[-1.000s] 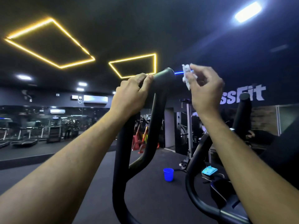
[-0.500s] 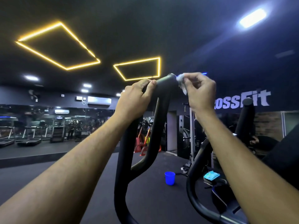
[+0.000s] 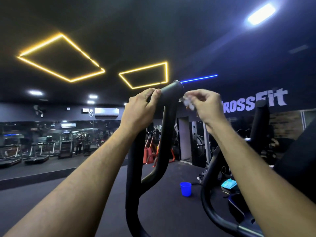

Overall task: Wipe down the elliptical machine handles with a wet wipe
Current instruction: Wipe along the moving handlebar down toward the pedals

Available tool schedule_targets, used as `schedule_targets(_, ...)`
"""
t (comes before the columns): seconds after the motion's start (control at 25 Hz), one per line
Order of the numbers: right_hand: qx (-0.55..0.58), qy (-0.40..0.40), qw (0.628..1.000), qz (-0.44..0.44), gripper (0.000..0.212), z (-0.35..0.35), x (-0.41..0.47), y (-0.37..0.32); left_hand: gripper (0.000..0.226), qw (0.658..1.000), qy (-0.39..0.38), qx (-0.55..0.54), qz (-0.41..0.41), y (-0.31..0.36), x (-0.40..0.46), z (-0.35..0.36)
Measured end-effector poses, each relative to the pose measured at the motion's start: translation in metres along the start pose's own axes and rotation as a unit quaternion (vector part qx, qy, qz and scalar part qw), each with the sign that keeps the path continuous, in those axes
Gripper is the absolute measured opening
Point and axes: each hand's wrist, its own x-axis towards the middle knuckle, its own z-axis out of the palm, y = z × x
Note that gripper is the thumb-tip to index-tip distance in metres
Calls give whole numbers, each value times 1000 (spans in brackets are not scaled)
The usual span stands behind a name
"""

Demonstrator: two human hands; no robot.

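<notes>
The black left handle [image 3: 168, 110] of the elliptical rises in the middle of the view and bends over at its top end [image 3: 174, 90]. My left hand [image 3: 139, 111] grips it just below that bend. My right hand [image 3: 205, 105] pinches a small crumpled white wet wipe [image 3: 188, 102], held against the right side of the handle's top, just under the end cap. The machine's right handle [image 3: 260, 120] stands untouched further right, partly behind my right forearm.
A blue cup [image 3: 185, 189] stands on the dark floor past the handle. A light-blue wipes pack [image 3: 228, 183] lies on the machine's frame at the right. Treadmills [image 3: 36, 156] line the mirrored wall on the left; orange equipment [image 3: 150, 153] stands behind the handle.
My right hand has come in from the right with the wipe and dropped from above the handle's tip to its right side. The left hand has kept its grip.
</notes>
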Motion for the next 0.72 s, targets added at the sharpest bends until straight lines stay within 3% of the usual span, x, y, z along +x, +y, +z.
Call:
schedule_targets(0.08,33,154,986,-58,10,-2,5,-9,36,1000,-1,-2,-12,1,-1,0)
schedule_targets(0.12,-11,172,978,-119,14,1,10,-19,40,1000,-3,-9,-16,0,0,0)
schedule_targets(0.2,-165,117,953,-225,17,18,12,-41,53,999,-5,-45,-19,-2,0,0)
schedule_targets(0.32,-277,69,937,-202,14,42,1,-54,60,996,4,-85,-25,0,-2,-4)
schedule_targets(0.48,-208,60,953,-211,7,39,-36,-32,60,995,-8,-99,-28,3,-5,-6)
schedule_targets(0.64,-151,157,962,-163,5,48,-22,-38,56,995,0,-95,-38,3,-5,-4)
schedule_targets(0.72,-168,133,960,-180,8,72,-30,-51,57,995,-4,-90,-47,4,-6,-6)
